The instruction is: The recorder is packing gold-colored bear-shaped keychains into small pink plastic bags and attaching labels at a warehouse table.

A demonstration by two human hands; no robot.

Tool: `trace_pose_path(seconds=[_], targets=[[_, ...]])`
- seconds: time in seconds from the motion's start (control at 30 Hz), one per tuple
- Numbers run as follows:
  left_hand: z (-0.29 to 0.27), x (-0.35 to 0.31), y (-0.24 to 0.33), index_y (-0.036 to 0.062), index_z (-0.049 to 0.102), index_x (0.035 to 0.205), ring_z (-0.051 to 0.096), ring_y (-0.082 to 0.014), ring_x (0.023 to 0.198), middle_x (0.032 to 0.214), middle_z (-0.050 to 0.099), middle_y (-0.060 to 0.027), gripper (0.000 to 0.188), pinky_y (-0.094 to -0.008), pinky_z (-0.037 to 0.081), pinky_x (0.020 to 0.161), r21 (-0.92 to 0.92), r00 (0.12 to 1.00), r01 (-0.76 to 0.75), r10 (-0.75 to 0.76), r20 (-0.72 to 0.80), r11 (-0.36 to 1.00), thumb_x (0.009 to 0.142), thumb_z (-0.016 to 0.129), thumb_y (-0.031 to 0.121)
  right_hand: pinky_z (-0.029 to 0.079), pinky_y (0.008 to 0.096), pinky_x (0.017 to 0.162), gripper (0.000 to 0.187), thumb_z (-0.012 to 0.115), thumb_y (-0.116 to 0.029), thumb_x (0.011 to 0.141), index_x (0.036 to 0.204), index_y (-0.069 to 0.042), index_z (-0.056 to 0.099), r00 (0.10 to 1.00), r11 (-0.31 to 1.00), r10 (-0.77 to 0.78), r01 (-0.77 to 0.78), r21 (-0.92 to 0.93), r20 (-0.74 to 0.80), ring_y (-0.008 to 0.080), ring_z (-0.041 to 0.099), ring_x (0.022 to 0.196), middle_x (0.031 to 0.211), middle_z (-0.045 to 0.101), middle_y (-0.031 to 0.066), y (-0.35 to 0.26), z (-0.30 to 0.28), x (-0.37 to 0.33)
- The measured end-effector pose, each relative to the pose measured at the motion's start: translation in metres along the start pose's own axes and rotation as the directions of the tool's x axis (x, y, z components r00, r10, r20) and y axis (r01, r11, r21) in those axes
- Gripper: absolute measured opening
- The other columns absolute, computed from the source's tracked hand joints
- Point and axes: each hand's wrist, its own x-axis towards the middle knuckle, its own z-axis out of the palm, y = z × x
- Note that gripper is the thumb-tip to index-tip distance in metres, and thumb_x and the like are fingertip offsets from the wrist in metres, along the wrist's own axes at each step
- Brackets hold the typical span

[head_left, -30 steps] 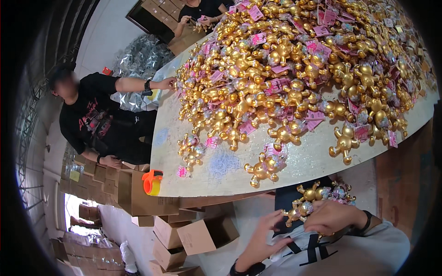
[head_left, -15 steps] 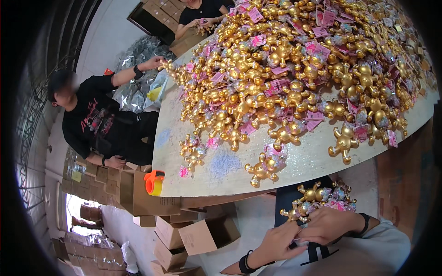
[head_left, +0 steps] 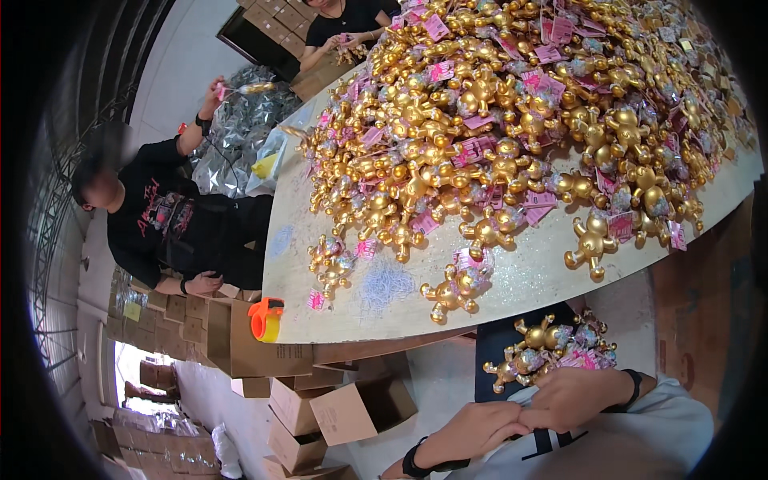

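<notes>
Left hand [head_left: 476,430] and right hand [head_left: 576,398] are joined beside gold figures [head_left: 539,334]; gentle fingertip control is advised; grip cannot be told.

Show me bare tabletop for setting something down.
On the table: the speckled patch between the front figurine and the figurine to its right; also the near-edge strip right of the orange tape dispenser, below the blue tangle. Crowded: the golden heap behind, and the small pile beyond the right hand.
</notes>
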Motion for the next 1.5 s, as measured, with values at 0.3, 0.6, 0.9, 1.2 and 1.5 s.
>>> trace_pose_path(seconds=[0.3, 0.6, 0.9, 1.2, 1.5], targets=[[-0.02, -0.051, -0.03, 0.0061, 0.052, 0.064, 0.058, -0.021, 0.059, 0.067, 0.059, -0.0079, 0.018, -0.0334, 0.049, 0.054, -0.728, 0.732, -0.551, 0.656, -0.187, 0.408, 0.079, 0.062, 0.004, 0.042, 0.0301, 0.072, 0.022, 0.062, -0.027, 0.087, 0.102, -0.012, 0.062, 0.982, 0.998, -0.046, 0.053, 0.034, -0.183, 0.0158, 0.055, 0.084, 0.082, 0.058, -0.0002, -0.001, -0.011, 0.016], [-0.213, -0.075, 0.066, 0.0083, 0.043, 0.076, 0.046, -0.0107, 0.065, 0.069, 0.041, -0.0018, 0.025, -0.0247, 0.043, 0.066, 0.033, 0.152, -0.818, 0.272, -0.95, 0.574, 0.099, 0.042, 0.017, 0.038, 0.0383, 0.088, 0.037, 0.059, -0.005, 0.081, 0.118, -0.007, 0.053, 0.886, 0.976, 0.214, -0.216, 0.043, -0.411, 0.0233, 0.054, 0.098, 0.101, 0.058, 0.0061, 0.002, -0.038, 0.02], [-0.391, -0.138, 0.063, 0.0061, 0.04, 0.076, 0.058, -0.023, 0.1, 0.072, 0.045, -0.0028, 0.027, -0.0324, 0.046, 0.092, 0.25, 0.162, -0.476, 0.363, -0.918, 0.843, 0.099, 0.043, 0.021, 0.037, 0.0321, 0.082, 0.034, 0.054, -0.017, 0.09, 0.123, -0.009, 0.05, 0.974, 0.975, 0.215, -0.218, -0.037, -0.068, 0.0188, 0.055, 0.088, 0.091, 0.058, 0.0051, 0.016, -0.012, 0.021], [-0.356, -0.159, -0.101, 0.0042, 0.053, 0.095, 0.061, -0.0216, 0.091, 0.092, 0.057, -0.0084, 0.03, -0.0273, 0.048, 0.077, -0.249, 0.086, -0.206, -0.236, -0.968, 0.946, 0.096, 0.046, 0.033, 0.038, 0.0319, 0.075, 0.027, 0.052, -0.018, 0.09, 0.116, -0.01, 0.055, 0.968, 0.968, 0.25, -0.251, -0.028, -0.03, 0.0194, 0.057, 0.081, 0.084, 0.059, 0.0055, 0.019, -0.008, 0.014], [-0.071, 0.038, 0.023, -0.0002, 0.055, 0.106, 0.054, -0.015, 0.1, 0.103, 0.056, -0.0088, 0.023, -0.0294, 0.043, 0.086, -0.684, 0.857, 0.209, -0.467, -0.216, 0.699, 0.092, 0.048, 0.017, 0.042, 0.0342, 0.068, 0.024, 0.06, -0.013, 0.083, 0.106, -0.007, 0.058, 0.915, 0.99, -0.077, 0.024, -0.138, -0.395, 0.0234, 0.055, 0.077, 0.085, 0.056, 0.0064, 0.003, -0.056, 0.039]])
